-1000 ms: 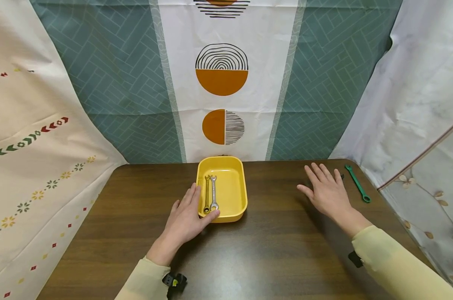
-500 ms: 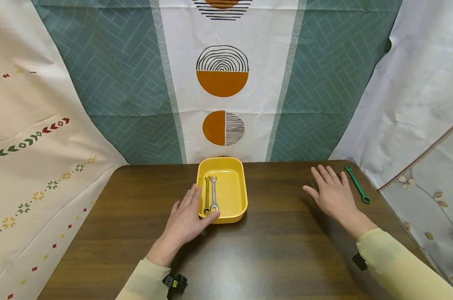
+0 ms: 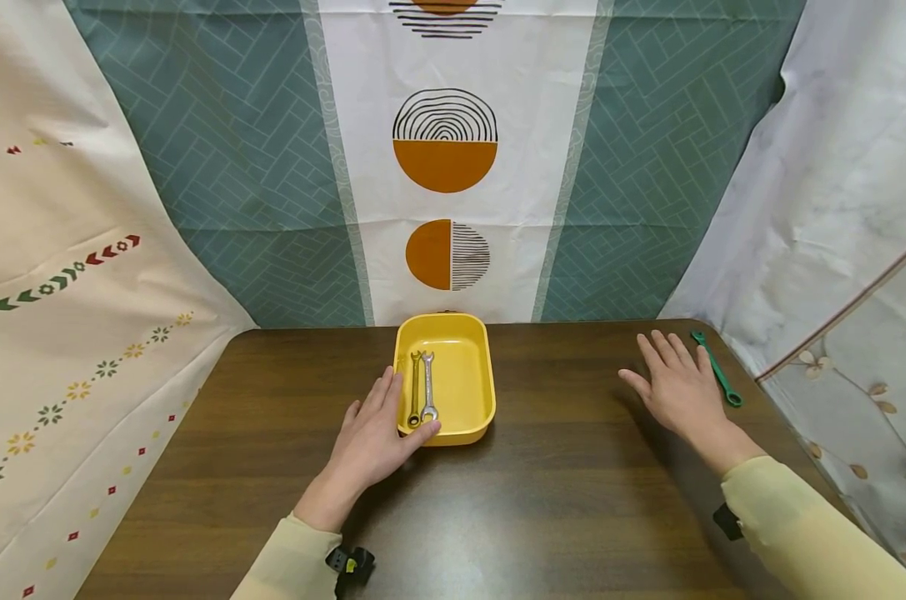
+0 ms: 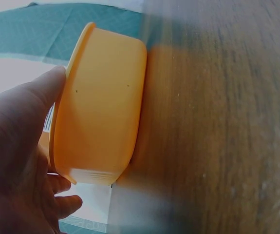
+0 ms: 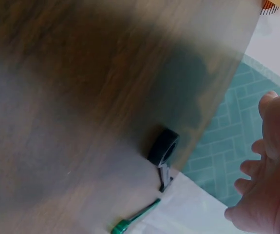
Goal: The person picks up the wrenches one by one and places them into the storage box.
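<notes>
My left hand (image 3: 372, 437) touches the near left corner of a yellow tray (image 3: 463, 375), its fingers straight along the side and its thumb across the near rim. Inside the tray a brass-coloured wrench (image 3: 415, 390) and a silver wrench (image 3: 428, 387) lie side by side. Over the right part of the table hovers my right hand (image 3: 679, 392), fingers spread, holding nothing. Beneath it, a dark tool with a thick black ring end (image 5: 163, 147) shows in the right wrist view; the hand hides it in the head view. Beyond the fingers lies a green wrench (image 3: 718, 369).
The brown wooden table (image 3: 558, 500) meets a patterned cloth (image 3: 445, 267) along its back edge. More cloth hangs at both sides, the right-hand cloth (image 3: 858, 350) close to the green wrench.
My right hand has drifted to the right, toward the green wrench, and now covers the dark tool in the head view. The left hand and tray have stayed in place.
</notes>
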The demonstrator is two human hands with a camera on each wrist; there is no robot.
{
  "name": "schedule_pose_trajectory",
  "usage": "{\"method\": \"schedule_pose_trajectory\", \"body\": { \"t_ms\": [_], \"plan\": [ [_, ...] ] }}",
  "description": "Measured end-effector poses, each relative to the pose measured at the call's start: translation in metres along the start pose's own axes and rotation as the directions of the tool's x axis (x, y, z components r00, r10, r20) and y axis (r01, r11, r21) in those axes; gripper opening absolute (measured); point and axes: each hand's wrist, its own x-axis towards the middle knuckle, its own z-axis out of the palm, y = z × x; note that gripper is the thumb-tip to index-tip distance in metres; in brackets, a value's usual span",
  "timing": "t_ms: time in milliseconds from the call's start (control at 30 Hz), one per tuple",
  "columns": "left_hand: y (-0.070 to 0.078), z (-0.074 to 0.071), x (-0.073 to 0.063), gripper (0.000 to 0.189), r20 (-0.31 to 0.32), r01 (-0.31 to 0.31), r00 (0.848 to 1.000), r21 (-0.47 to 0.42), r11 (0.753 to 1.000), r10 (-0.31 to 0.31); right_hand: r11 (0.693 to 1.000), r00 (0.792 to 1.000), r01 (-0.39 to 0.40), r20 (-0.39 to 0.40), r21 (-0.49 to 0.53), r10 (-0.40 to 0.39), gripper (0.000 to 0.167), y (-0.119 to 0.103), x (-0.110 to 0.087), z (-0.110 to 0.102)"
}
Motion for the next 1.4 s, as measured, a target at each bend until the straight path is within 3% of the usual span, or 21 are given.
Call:
{"method": "schedule_pose_trajectory", "body": {
  "t_ms": [500, 1400],
  "plan": [
    [0.000, 0.000, 0.000, 0.117, -0.006, -0.005, 1.000, 0.007, 1.000, 0.005, 0.999, 0.997, -0.050, 0.065, 0.013, 0.049, 0.084, 0.018, -0.001, 0.003],
    [0.000, 0.002, 0.001, 0.115, 0.001, 0.008, 1.000, -0.002, 1.000, -0.008, 0.996, 0.994, -0.081, 0.066, -0.022, 0.083, 0.083, 0.042, -0.010, 0.014]
  ]
}}
